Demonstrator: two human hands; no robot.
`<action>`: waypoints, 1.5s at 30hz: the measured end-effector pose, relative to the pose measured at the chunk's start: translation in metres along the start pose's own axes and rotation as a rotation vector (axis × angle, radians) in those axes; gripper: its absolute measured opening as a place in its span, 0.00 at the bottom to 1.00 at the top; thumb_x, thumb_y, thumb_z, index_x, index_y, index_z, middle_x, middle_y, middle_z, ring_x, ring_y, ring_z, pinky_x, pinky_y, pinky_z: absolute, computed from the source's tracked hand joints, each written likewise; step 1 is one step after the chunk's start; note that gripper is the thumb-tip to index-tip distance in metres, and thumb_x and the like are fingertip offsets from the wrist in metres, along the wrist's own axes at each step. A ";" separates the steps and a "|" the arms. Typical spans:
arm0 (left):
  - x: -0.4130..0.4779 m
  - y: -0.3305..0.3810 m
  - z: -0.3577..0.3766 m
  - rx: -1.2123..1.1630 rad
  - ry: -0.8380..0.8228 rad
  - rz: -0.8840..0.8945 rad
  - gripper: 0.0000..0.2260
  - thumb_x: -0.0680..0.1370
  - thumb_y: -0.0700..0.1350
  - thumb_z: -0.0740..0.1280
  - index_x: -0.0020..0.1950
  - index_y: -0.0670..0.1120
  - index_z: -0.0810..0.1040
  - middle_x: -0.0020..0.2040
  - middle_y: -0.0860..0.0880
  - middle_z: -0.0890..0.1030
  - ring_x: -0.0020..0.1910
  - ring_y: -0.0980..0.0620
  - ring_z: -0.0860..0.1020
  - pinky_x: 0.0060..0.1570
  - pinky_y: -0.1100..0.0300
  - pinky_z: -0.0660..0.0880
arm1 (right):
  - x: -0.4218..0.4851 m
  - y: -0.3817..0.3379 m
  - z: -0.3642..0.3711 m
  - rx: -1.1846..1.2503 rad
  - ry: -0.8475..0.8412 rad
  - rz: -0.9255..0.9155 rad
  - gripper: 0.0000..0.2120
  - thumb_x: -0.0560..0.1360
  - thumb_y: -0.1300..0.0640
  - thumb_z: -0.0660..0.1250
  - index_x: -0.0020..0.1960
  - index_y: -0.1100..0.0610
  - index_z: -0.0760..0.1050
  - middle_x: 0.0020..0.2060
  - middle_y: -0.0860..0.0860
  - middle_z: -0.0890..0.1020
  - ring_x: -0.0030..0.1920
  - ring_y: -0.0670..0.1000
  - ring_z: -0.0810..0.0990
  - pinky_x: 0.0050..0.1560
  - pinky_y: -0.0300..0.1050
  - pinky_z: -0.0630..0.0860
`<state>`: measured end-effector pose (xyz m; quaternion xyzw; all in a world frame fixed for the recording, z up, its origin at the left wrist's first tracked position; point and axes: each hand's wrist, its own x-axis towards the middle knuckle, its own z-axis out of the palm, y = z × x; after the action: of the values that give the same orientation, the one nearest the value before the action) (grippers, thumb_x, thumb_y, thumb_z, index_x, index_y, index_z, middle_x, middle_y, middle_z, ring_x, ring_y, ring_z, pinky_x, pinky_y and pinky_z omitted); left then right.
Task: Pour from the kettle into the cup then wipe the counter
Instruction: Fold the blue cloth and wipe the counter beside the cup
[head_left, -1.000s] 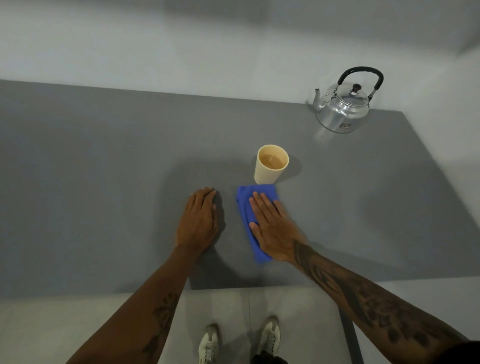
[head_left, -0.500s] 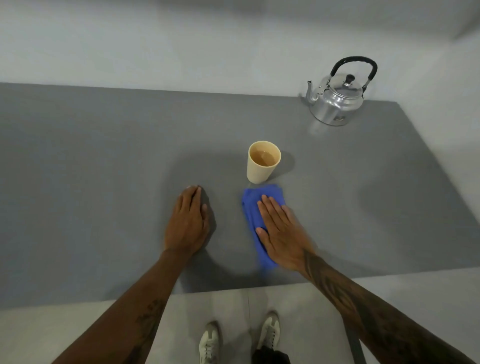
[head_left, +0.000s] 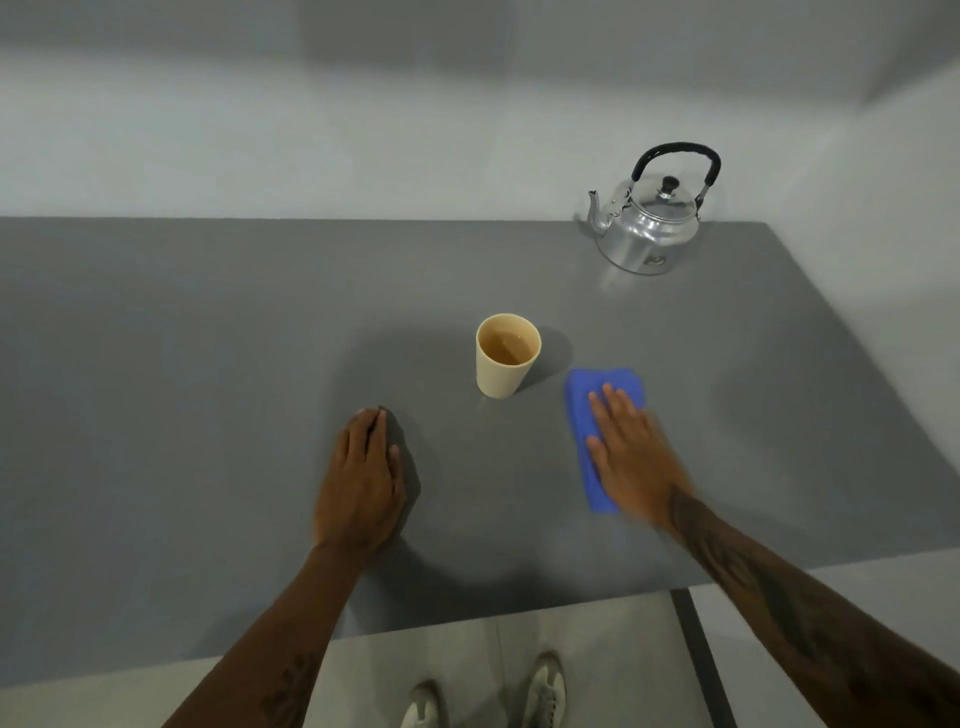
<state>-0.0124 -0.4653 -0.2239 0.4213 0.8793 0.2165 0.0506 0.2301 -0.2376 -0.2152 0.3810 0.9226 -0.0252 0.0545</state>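
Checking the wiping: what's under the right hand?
A folded blue cloth lies flat on the grey counter under the right hand. The hand covers the cloth's middle, so that part and the counter below are hidden.

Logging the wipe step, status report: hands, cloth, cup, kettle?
Right hand flat on blue cloth, left hand flat on counter. Cup holds liquid, clear of cloth. Kettle parked far right.

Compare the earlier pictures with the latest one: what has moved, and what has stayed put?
The right hand, flat on the blue cloth, has slid it rightward, from just in front of the cup to its right side. Nothing was picked up or released. The left hand stays flat on the counter; cup and kettle remain in place.
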 end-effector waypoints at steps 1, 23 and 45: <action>0.000 0.000 0.000 0.004 -0.005 -0.002 0.21 0.83 0.44 0.54 0.73 0.36 0.64 0.73 0.38 0.66 0.72 0.39 0.65 0.71 0.45 0.67 | 0.025 0.002 -0.003 0.021 0.040 0.108 0.29 0.81 0.47 0.40 0.77 0.60 0.53 0.77 0.60 0.59 0.76 0.60 0.60 0.72 0.58 0.62; 0.003 0.006 -0.004 0.099 -0.019 0.019 0.23 0.81 0.45 0.51 0.72 0.34 0.65 0.70 0.36 0.69 0.69 0.39 0.68 0.71 0.48 0.66 | 0.075 -0.003 0.003 0.009 0.080 0.044 0.27 0.82 0.46 0.46 0.78 0.53 0.48 0.78 0.56 0.54 0.78 0.59 0.54 0.74 0.59 0.57; 0.013 0.227 0.052 -0.240 -0.104 0.038 0.11 0.78 0.47 0.62 0.60 0.48 0.74 0.59 0.46 0.76 0.58 0.47 0.74 0.57 0.55 0.73 | 0.111 0.044 -0.070 0.279 -0.029 -0.060 0.23 0.76 0.54 0.62 0.69 0.61 0.68 0.66 0.61 0.71 0.65 0.63 0.69 0.68 0.55 0.66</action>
<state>0.1568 -0.3132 -0.1733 0.4392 0.8351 0.2992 0.1419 0.1771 -0.1222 -0.1593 0.3566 0.9203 -0.1602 0.0134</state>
